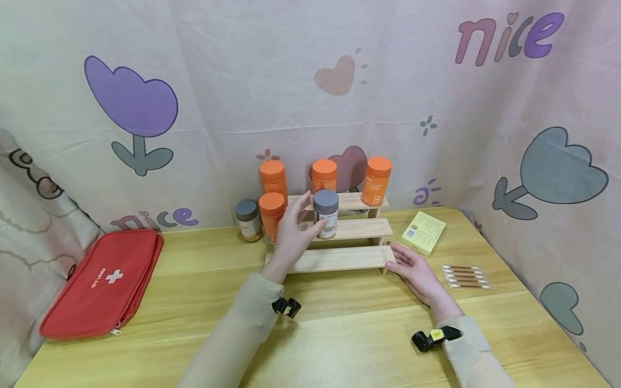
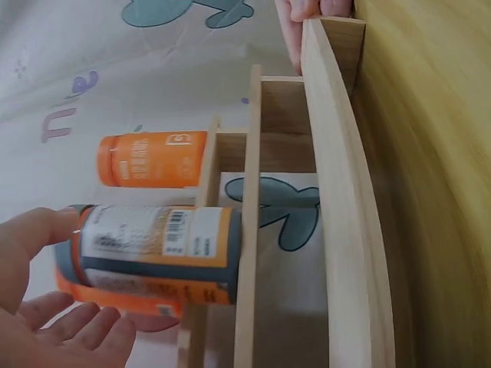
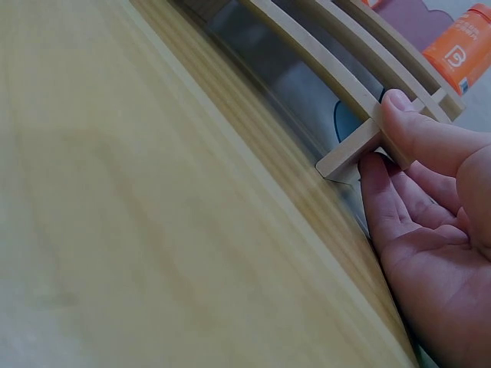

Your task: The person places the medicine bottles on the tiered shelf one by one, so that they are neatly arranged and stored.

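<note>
A three-step wooden display rack (image 1: 346,258) stands on the table. On its middle step a grey-capped bottle (image 1: 326,214) with a white label stands upright. My left hand (image 1: 293,231) is beside that bottle, fingers spread and not wrapped round it. In the left wrist view the thumb (image 2: 54,228) lies at the grey cap; whether it touches, I cannot tell. My right hand (image 1: 416,272) grips the right end of the lowest step, and the right wrist view has its thumb (image 3: 430,138) above the board and fingers below.
Orange bottles (image 1: 375,182) stand on the top step, another orange bottle (image 1: 271,213) on the middle step's left. A second grey-capped bottle (image 1: 249,221) is left of the rack. Rightward lie a yellow box (image 1: 423,233) and packed cotton swabs (image 1: 466,276); far left, a red first-aid pouch (image 1: 104,285).
</note>
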The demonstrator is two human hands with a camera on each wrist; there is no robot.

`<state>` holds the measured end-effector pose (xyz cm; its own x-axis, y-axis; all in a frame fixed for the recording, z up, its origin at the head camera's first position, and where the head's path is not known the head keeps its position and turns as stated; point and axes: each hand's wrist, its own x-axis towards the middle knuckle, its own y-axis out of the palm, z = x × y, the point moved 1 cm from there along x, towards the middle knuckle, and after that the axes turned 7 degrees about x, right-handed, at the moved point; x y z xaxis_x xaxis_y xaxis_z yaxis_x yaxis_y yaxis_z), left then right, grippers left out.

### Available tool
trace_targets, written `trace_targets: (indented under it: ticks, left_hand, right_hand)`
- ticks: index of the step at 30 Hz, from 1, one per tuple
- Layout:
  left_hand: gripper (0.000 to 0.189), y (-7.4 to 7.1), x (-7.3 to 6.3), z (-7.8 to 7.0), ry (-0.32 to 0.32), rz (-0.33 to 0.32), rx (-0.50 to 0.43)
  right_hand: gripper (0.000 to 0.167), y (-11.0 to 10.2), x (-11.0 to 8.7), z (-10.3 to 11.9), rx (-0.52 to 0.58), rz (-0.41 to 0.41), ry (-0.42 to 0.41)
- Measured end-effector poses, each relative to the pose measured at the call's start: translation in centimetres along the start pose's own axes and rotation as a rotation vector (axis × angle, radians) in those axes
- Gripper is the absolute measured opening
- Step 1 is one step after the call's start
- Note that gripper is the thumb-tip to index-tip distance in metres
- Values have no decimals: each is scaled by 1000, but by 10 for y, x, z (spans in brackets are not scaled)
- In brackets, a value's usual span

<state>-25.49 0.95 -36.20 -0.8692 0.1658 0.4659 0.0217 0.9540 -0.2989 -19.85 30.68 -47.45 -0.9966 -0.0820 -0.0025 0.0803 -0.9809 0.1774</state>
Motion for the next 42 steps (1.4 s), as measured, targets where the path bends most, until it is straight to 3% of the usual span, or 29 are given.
trace_targets:
  ticks: [7, 10, 15, 19, 24, 30, 33, 37, 42]
  left_hand:
    - [63, -26, -21, -10, 86, -12, -8]
    - [57, -41, -29, -24, 104, -2, -33]
    - [53, -64, -27, -25, 108, -3, -81]
    - [51, -87, -20, -15, 107, -53, -124]
    - [46, -119, -13, 5, 37, -198, -82]
    - [47, -136, -9, 46, -153, -320, -85]
    - [56, -136, -7, 60, -254, -312, -116]
    - [68, -130, -7, 69, -356, -243, -127]
    - [73, -125, -8, 77, -397, -179, -75]
  right_hand:
    - [69, 1, 1, -1, -7, -1, 9]
    - [69, 1, 1, -1, -7, -2, 9]
    - [70, 1, -1, 3, -10, -14, 16]
    - [70, 3, -2, 4, -9, -15, 22]
    - [70, 2, -1, 3, -20, -13, 25]
    - [69, -1, -1, 2, -40, -10, 33]
    - [69, -1, -2, 3, -44, -15, 36]
    - [70, 0, -2, 4, -40, -21, 35]
    - [69, 2, -2, 3, -21, -14, 25]
